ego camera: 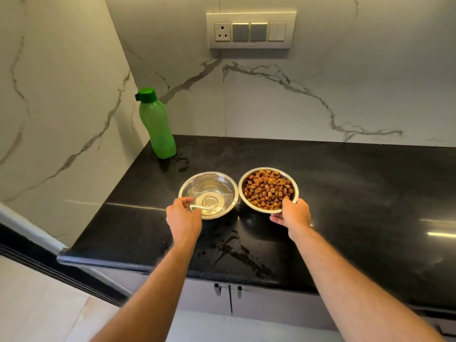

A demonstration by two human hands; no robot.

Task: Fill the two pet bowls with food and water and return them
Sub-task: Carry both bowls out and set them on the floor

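On black table (pixel 345 193), near front edge: two steel bowls side by side, rims almost touching. Water bowl (pixel 208 195) holding clear water; food bowl (pixel 268 190) just right of water bowl, heaped with brown kibble (pixel 267 188). Left hand (pixel 183 215) at near-left rim of water bowl, fingers curled round the rim — grip closed on it. Right hand (pixel 292 213) at near-right rim of food bowl, thumb over the edge, fingers beneath — grip closed on it. Green bottle (pixel 156 124) upright, capped, behind and left of water bowl, in the wall corner. Wet patches (pixel 237 250) on table in front of water bowl and beside bottle. Switch plate (pixel 251 29) on marble wall, high behind food bowl.
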